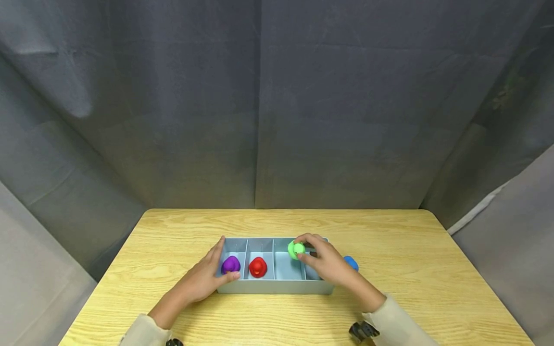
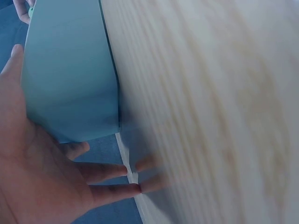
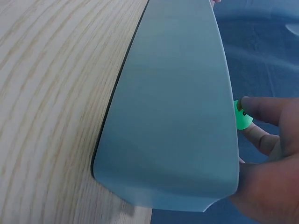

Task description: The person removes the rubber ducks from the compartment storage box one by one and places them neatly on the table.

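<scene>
A long grey-blue divided box (image 1: 277,287) lies on the table. My left hand (image 1: 202,278) rests against its left end, fingers straight along the side and thumb across the front rim. In the left wrist view, that hand's fingers (image 2: 107,192) reach past the box's corner. A purple rubber duck (image 1: 231,265) sits in the leftmost compartment, a red rubber duck (image 1: 258,267) in the one beside it. Over the third compartment my right hand (image 1: 331,263) pinches a green rubber duck (image 1: 296,250) between thumb and fingers. Behind the box wall, the right wrist view shows part of that green duck (image 3: 243,120).
Right of the box, a blue object (image 1: 351,262) stands on the wooden table (image 1: 415,269), partly hidden by my right forearm. My right hand covers much of the rightmost compartment. Grey curtains (image 1: 277,120) hang behind the table and at both sides.
</scene>
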`<move>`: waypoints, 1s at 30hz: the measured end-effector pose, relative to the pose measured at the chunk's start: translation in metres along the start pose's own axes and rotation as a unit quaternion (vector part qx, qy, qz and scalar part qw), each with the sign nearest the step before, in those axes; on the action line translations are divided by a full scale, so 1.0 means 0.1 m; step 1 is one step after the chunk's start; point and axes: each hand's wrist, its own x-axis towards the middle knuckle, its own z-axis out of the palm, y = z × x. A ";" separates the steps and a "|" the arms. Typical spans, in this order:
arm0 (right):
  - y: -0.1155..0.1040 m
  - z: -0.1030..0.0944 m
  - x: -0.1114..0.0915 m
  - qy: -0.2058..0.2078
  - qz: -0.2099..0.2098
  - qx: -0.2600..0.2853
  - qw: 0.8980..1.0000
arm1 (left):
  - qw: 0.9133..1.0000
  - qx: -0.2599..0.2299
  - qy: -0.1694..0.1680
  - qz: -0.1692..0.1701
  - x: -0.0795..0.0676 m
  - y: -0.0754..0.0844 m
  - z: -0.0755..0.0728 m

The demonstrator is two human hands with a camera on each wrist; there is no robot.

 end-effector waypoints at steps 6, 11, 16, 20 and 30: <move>0.01 -0.04 -0.04 0.006 0.013 0.008 1.000 | 1.000 0.004 0.001 0.006 0.00 -0.01 0.01; 0.02 -0.10 -0.08 0.017 0.019 0.007 1.000 | 1.000 0.004 0.001 0.006 0.00 -0.01 0.00; 0.06 -0.13 -0.11 0.020 0.016 0.004 1.000 | 1.000 0.000 0.000 0.004 0.01 -0.02 0.00; 0.08 -0.16 -0.13 0.025 0.029 0.006 0.999 | 1.000 -0.001 0.001 0.004 0.01 -0.02 0.00; 0.11 -0.26 -0.19 0.032 0.023 0.019 0.999 | 1.000 -0.001 -0.001 -0.002 0.01 0.01 -0.01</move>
